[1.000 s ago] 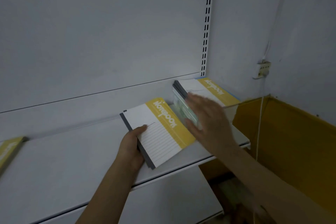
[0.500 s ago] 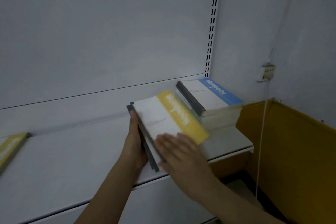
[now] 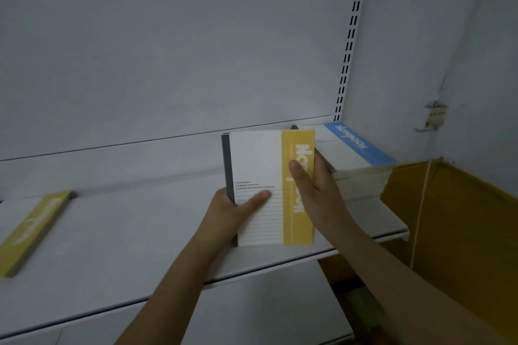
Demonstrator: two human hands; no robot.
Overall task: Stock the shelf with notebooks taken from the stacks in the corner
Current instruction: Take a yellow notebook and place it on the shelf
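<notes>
I hold the yellow-banded white notebook with dark spine (image 3: 260, 176) upright above the white metal shelf's (image 3: 117, 238) front edge, my left hand (image 3: 227, 213) gripping its spine with thumb across the cover, my right hand (image 3: 316, 190) clasping its yellow edge.

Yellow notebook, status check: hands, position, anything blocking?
Left hand grips the yellow notebook at its spine, right hand grips the yellow edge. Held over the shelf, not yet placed. Blue-topped stack sits right; no obstruction seen.
</notes>
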